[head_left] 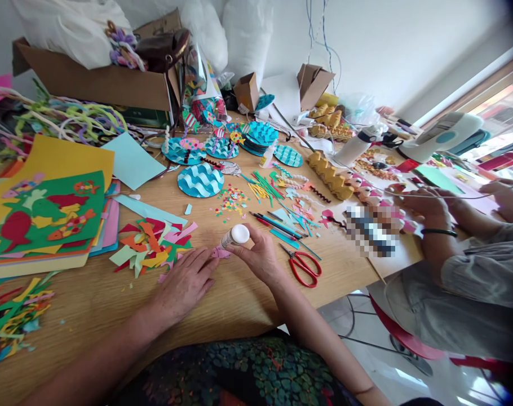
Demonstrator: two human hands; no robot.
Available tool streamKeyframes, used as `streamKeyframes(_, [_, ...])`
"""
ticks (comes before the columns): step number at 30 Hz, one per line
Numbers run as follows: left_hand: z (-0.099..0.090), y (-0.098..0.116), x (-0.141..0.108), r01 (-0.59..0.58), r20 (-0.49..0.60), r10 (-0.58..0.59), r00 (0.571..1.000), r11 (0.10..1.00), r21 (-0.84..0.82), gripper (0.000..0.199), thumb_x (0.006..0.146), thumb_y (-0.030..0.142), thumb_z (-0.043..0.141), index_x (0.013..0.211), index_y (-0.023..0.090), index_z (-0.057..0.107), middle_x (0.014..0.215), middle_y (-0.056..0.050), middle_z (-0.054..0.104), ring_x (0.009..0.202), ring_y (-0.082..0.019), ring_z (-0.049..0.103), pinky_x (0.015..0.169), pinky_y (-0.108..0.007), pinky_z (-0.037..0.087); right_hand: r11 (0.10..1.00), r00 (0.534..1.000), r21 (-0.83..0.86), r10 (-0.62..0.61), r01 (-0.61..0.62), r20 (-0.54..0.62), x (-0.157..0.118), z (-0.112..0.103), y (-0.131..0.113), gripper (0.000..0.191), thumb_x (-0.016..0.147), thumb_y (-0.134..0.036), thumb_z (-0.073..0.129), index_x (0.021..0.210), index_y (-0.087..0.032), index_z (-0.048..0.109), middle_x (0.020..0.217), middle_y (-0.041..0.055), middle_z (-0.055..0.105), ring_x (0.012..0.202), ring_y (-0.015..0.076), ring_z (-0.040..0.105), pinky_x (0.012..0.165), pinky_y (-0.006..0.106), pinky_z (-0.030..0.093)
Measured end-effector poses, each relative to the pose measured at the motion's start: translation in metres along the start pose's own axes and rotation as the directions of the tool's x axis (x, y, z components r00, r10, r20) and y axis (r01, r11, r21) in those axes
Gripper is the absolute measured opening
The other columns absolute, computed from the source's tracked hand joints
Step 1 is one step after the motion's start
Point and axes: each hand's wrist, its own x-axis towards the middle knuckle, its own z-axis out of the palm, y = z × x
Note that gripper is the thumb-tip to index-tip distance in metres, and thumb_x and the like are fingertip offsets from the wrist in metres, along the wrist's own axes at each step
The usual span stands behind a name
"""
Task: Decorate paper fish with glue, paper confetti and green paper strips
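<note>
My right hand (260, 254) grips a small white glue bottle (238, 235) between thumb and fingers. The bottle is tipped over, its round white end up toward me; its lower end is hidden. Just below it a small pink-purple paper fish (221, 253) lies on the wooden table (235, 299). My left hand (184, 282) rests on the tabletop with fingers stretched out, the fingertips at the fish's left edge. Left of that hand is a heap of coloured paper scraps (155, 245). Red-handled scissors (303, 267) lie to the right of my right hand.
Pencils (277, 224), paper confetti (233, 200) and blue wavy discs (200, 180) lie beyond my hands. Stacked coloured paper with cut-out fish (49, 211) covers the left side. Cardboard boxes (100, 79) stand behind. At right, another person's hands (425, 203) work beside yellow egg-carton strips (330, 175).
</note>
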Motion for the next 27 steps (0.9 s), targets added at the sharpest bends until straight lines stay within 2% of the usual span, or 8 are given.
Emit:
streamKeyframes(4, [0.0001, -0.0002, -0.0004, -0.001, -0.006, 0.001, 1.0, 1.0, 0.012, 0.038, 0.081, 0.016, 0.05, 0.119, 0.016, 0.05, 0.119, -0.011, 0.051, 0.112, -0.027, 0.045, 0.094, -0.045, 0.041, 1.0, 1.0, 0.004, -0.02, 0.02, 0.012, -0.0057, -0.0036, -0.001, 0.024, 0.069, -0.038, 0.067, 0.076, -0.017, 0.057, 0.07, -0.0009, 0.059, 0.065, 0.0132, 0.053, 0.06, 0.022, 0.038])
streamKeyframes(9, [-0.0005, -0.0004, -0.0004, -0.013, -0.002, 0.013, 1.0, 0.999, 0.029, 0.038, 0.082, 0.017, 0.049, 0.119, 0.013, 0.048, 0.119, -0.013, 0.051, 0.111, -0.028, 0.044, 0.094, -0.046, 0.041, 1.0, 1.0, 0.006, -0.014, 0.014, -0.01, -0.0076, -0.0032, -0.002, 0.023, 0.069, -0.038, 0.067, 0.075, -0.018, 0.057, 0.07, -0.0008, 0.06, 0.065, 0.0133, 0.053, 0.06, 0.022, 0.038])
streamKeyframes(14, [0.0001, -0.0008, -0.0006, -0.017, -0.009, 0.017, 1.0, 0.999, 0.037, 0.038, 0.084, 0.019, 0.046, 0.122, 0.017, 0.046, 0.119, -0.011, 0.051, 0.112, -0.027, 0.045, 0.093, -0.046, 0.042, 0.998, 0.998, -0.002, -0.056, 0.056, 0.007, -0.008, -0.0038, -0.0034, 0.021, 0.072, -0.037, 0.064, 0.074, -0.018, 0.056, 0.07, -0.0004, 0.06, 0.063, 0.0127, 0.052, 0.058, 0.022, 0.038])
streamKeyframes(20, [0.0019, -0.0019, -0.0011, -0.019, -0.033, 0.02, 0.999, 0.999, 0.033, 0.041, 0.082, 0.018, 0.048, 0.123, 0.012, 0.044, 0.12, -0.013, 0.052, 0.111, -0.027, 0.046, 0.094, -0.045, 0.041, 0.998, 0.998, -0.005, -0.056, 0.056, 0.015, -0.0089, -0.0051, -0.003, 0.022, 0.072, -0.037, 0.064, 0.075, -0.017, 0.056, 0.068, -0.0002, 0.058, 0.063, 0.0129, 0.052, 0.059, 0.022, 0.038])
streamKeyframes(27, [0.002, -0.0012, -0.0008, -0.017, -0.029, 0.018, 0.999, 0.999, 0.036, 0.039, 0.082, 0.019, 0.048, 0.121, 0.013, 0.046, 0.119, -0.013, 0.052, 0.111, -0.028, 0.046, 0.094, -0.046, 0.041, 0.997, 0.998, 0.038, -0.061, 0.06, 0.026, -0.0079, -0.0053, -0.0034, 0.022, 0.073, -0.038, 0.063, 0.074, -0.018, 0.056, 0.068, -0.0007, 0.058, 0.063, 0.0126, 0.052, 0.059, 0.022, 0.039])
